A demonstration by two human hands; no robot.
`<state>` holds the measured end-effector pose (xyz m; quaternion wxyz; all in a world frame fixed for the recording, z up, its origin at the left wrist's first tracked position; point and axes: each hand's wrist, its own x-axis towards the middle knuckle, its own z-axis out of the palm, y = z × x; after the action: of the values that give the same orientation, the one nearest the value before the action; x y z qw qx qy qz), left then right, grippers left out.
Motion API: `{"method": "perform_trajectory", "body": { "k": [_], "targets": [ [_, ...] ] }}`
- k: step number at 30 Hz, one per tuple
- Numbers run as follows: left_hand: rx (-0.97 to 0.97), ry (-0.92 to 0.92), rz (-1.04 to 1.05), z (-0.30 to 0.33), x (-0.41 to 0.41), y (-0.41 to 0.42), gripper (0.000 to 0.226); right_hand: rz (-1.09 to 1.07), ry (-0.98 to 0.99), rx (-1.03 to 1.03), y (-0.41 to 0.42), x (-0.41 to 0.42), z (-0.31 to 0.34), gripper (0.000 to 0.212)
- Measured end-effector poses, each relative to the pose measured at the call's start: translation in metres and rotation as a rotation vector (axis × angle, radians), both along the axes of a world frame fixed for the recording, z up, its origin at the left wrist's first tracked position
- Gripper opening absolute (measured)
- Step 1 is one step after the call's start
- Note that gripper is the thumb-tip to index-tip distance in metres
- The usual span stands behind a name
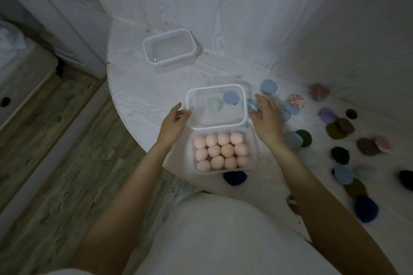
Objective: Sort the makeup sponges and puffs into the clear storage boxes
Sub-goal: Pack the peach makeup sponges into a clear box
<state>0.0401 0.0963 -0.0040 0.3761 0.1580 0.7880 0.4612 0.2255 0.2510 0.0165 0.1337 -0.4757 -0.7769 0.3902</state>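
A clear box [245,105] in the middle of the table holds a pale green sponge [215,104] and a blue puff [231,98]. My left hand [173,123] touches its left wall with relaxed fingers. My right hand [267,116] hovers beside its right wall, fingers loosely spread and blurred, holding nothing I can make out. In front of it, a second clear box [251,162] is packed with several pink sponges [218,152] and one orange one [227,149]. A third clear box [146,49] stands empty at the back.
Several loose puffs lie on the white table [138,96] to the right: blue [268,87], purple [327,115], dark green [304,137], brown [367,146], red-white patterned [296,100]. A navy puff [234,177] sits at the front edge. Walls close in behind; wood floor lies left.
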Motion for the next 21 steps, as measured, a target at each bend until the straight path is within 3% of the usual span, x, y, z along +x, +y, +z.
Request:
{"method": "perform_trajectory", "body": {
  "k": [2,4,8,10,13,15,18,21],
  "targets": [
    [0.066,-0.110,0.021,0.004,0.000,0.009,0.040,-0.057,0.022,-0.418,0.009,-0.008,0.005,0.073],
    [0.171,-0.130,0.063,0.012,0.001,0.013,0.026,-0.086,0.084,-0.564,0.016,-0.012,0.005,0.089],
    [0.354,-0.236,0.220,0.026,-0.002,0.008,0.038,-0.097,0.398,-0.594,0.013,-0.013,0.023,0.046],
    [0.370,-0.278,0.251,0.027,0.002,-0.001,0.045,-0.041,0.419,-0.593,0.007,-0.004,0.026,0.045],
    [0.236,-0.150,0.119,0.015,0.020,-0.019,0.026,0.209,0.181,-0.406,-0.010,0.012,0.022,0.040],
    [0.136,-0.066,0.027,0.005,0.032,-0.030,0.045,0.408,-0.040,-0.224,-0.019,0.024,0.009,0.031],
    [0.023,-0.086,-0.019,-0.004,0.041,-0.040,0.074,0.617,-0.305,0.132,-0.034,0.030,0.000,0.063],
    [0.006,-0.087,-0.050,-0.012,0.047,-0.046,0.072,0.694,-0.435,0.363,-0.047,0.026,-0.005,0.088]
  ]
}}
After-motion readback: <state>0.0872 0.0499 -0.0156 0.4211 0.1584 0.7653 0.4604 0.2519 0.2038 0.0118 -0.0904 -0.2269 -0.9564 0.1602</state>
